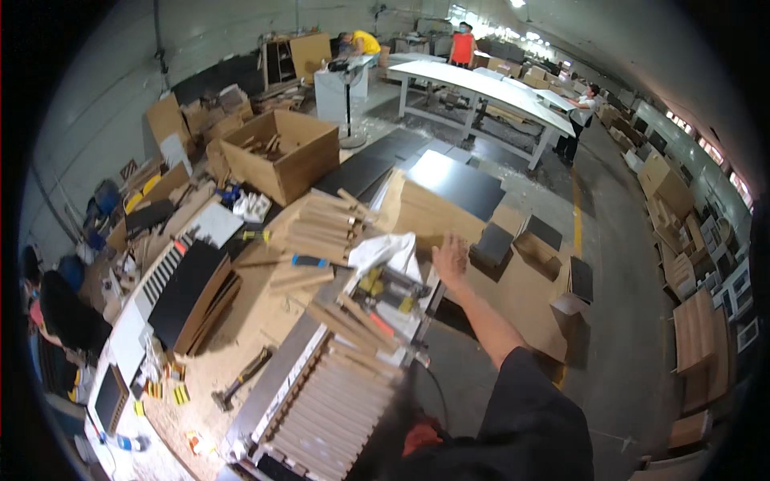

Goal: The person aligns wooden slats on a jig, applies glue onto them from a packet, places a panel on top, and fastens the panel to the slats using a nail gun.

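My right hand point(451, 258) reaches forward, its fingers stretched out and apart, with nothing seen in them. Beside it, to the left, lies a crumpled white cloth point(383, 252). A brown sheet point(429, 210) is just beyond the hand. Nearer to me is a cluttered metal fixture point(393, 293) with loose wooden strips point(353, 325) lying by it. Closer still, a row of wooden slats point(325, 417) sits side by side in a frame. My left hand is out of view.
A hammer point(241, 378) and a stack of black-faced panels point(192, 298) lie on the workbench at left. More wooden strips point(321, 228) are piled farther back. Beyond stands a large open box point(309, 164). Several people are at a distance, around white tables point(481, 86).
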A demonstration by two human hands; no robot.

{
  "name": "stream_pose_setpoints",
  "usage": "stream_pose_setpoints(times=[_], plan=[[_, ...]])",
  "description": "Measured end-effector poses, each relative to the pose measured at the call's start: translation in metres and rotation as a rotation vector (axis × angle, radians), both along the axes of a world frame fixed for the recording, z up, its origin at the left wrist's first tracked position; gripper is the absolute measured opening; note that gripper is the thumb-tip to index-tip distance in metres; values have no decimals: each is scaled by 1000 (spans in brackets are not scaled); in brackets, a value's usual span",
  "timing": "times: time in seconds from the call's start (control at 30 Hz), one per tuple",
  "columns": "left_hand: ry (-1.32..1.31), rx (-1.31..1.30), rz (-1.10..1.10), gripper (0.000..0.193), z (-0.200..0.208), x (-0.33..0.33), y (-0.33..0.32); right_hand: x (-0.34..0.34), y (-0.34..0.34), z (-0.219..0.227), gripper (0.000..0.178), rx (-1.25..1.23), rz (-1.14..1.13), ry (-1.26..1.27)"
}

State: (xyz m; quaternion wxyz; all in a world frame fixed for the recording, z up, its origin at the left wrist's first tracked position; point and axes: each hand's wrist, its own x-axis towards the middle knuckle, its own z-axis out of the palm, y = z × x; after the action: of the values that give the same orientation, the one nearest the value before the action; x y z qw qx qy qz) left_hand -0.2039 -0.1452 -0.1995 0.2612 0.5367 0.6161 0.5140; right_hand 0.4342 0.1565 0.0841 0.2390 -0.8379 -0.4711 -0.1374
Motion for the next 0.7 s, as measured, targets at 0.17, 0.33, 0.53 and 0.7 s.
stream_pose_setpoints(times=[0.17,0.33,0.53,0.7], plan=[[-209,-88,28,29,4,78,62,129,46,-9,68,-182,-63,-150],[-384,-237,88,38,12,112,61,157,91,-9,66,-622,-8,-356],[-620,-438,66,49,29,142,47,152,77,25,84,-627,164,-385],[-801,-611,22,58,42,129,35,196,64,20,86,-678,72,-459]])
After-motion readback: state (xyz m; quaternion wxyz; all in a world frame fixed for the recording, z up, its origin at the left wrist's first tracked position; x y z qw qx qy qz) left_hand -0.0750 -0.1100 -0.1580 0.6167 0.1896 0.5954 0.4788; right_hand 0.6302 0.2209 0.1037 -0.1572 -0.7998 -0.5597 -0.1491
